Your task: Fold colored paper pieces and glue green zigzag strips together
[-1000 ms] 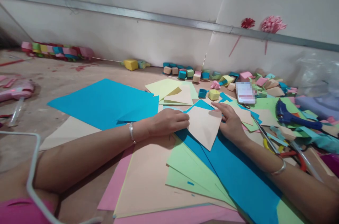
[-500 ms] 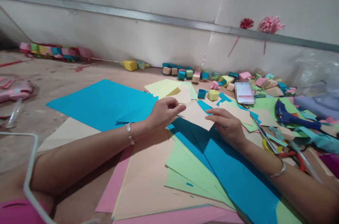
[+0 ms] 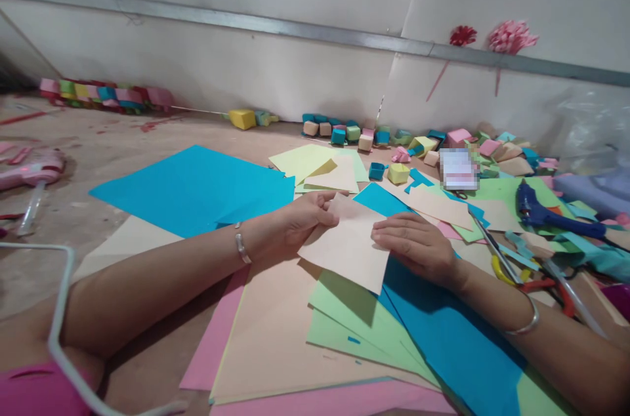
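Observation:
A small square of pale peach paper (image 3: 350, 242) is held tilted above the pile of sheets. My left hand (image 3: 311, 216) pinches its upper left edge between thumb and fingers. On the other side, the fingers of my right hand (image 3: 418, 245) lie together along its right edge, with the thumb hidden behind the paper. Under it are green sheets (image 3: 364, 331), a large peach sheet (image 3: 275, 337) and long blue sheets (image 3: 443, 331). A wide blue sheet (image 3: 191, 189) lies left of my hands.
Scissors (image 3: 502, 265), a blue glue gun (image 3: 546, 212) and paper scraps lie to the right. Small paper boxes (image 3: 339, 135) line the wall. A pink glue gun (image 3: 37, 170) rests at far left. A white wire frame (image 3: 62, 311) stands beside my left arm.
The peach paper has come down and nearer, its face now turned more toward me. My left hand has lowered slightly, and my right hand's fingers have flattened against the paper's edge.

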Action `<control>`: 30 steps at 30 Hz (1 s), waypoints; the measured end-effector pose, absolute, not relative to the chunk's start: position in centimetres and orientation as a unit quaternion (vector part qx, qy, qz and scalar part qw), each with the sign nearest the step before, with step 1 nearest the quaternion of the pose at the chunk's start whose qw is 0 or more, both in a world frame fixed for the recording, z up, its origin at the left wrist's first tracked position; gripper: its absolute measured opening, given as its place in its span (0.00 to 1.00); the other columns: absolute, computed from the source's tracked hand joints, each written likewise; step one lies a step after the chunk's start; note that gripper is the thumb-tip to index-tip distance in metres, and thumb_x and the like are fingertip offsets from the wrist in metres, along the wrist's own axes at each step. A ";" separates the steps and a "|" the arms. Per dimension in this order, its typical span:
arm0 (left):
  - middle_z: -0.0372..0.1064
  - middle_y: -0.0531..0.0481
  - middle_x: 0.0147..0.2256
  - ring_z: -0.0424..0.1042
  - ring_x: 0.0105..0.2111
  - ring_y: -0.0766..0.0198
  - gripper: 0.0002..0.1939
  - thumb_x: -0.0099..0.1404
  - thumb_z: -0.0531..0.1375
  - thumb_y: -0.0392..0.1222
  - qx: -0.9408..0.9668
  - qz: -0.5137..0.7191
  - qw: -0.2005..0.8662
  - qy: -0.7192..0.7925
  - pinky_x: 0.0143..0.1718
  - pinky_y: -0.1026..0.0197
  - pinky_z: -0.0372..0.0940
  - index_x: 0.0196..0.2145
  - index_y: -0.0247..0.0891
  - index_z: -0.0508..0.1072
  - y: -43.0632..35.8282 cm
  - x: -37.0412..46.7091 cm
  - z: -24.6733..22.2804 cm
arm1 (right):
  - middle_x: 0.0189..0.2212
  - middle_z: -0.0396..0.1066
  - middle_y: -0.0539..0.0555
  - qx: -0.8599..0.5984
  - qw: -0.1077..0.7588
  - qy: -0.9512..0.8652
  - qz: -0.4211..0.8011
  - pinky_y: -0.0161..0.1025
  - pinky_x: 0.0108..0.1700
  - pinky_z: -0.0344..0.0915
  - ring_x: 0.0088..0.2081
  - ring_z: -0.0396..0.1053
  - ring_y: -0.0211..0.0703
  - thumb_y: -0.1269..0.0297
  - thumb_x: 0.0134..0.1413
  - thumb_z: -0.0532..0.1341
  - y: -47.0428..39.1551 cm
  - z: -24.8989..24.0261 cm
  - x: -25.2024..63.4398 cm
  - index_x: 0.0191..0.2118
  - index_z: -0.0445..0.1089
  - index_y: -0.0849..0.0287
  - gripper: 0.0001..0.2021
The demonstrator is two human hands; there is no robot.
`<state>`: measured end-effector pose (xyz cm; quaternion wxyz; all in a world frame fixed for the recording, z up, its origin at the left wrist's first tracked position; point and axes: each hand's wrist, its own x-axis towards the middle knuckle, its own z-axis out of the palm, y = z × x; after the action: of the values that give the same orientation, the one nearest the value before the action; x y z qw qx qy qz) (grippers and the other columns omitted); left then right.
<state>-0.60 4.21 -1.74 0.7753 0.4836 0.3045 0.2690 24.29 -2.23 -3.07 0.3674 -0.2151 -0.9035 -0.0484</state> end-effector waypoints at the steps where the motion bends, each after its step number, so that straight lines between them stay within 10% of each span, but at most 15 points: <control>1: 0.76 0.43 0.36 0.77 0.33 0.57 0.22 0.50 0.63 0.25 0.488 0.280 0.761 0.322 0.33 0.57 0.73 0.44 0.37 0.74 4.2 -0.6 -1.9 | 0.42 0.79 0.55 -0.210 0.358 -0.909 -0.035 0.46 0.49 0.70 0.47 0.76 0.44 0.69 0.64 0.56 -2.2 -3.2 24.2 0.45 0.74 0.53 0.11; 9: 0.75 0.45 0.36 0.73 0.31 0.64 0.12 0.61 0.62 0.41 0.571 0.228 0.715 0.334 0.28 0.65 0.64 0.42 0.35 0.77 1.5 0.2 -0.9 | 0.24 0.72 0.52 -0.331 0.382 -0.862 -0.035 0.37 0.29 0.65 0.26 0.69 0.39 0.65 0.63 0.57 -2.3 -3.7 23.9 0.36 0.74 0.57 0.08; 14: 0.74 0.48 0.33 0.69 0.28 0.65 0.17 0.61 0.62 0.52 0.562 0.231 0.699 0.378 0.26 0.66 0.60 0.40 0.36 0.77 0.0 1.2 -0.8 | 0.34 0.70 0.57 -0.367 0.379 -0.849 0.025 0.40 0.38 0.67 0.37 0.69 0.44 0.62 0.61 0.58 -2.3 -3.3 23.5 0.29 0.70 0.57 0.10; 30: 0.59 0.56 0.24 0.57 0.24 0.69 0.10 0.57 0.60 0.46 0.657 0.244 0.616 0.360 0.24 0.67 0.52 0.29 0.36 0.69 0.4 1.0 -0.8 | 0.28 0.73 0.54 -0.350 0.360 -0.863 0.060 0.37 0.33 0.68 0.31 0.71 0.41 0.64 0.61 0.57 -2.3 -3.8 23.4 0.28 0.68 0.56 0.10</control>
<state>1.04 0.37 -0.76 0.6159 0.6568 0.3603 0.2438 23.38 -2.26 -3.75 0.3599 -0.3496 -0.8629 0.0597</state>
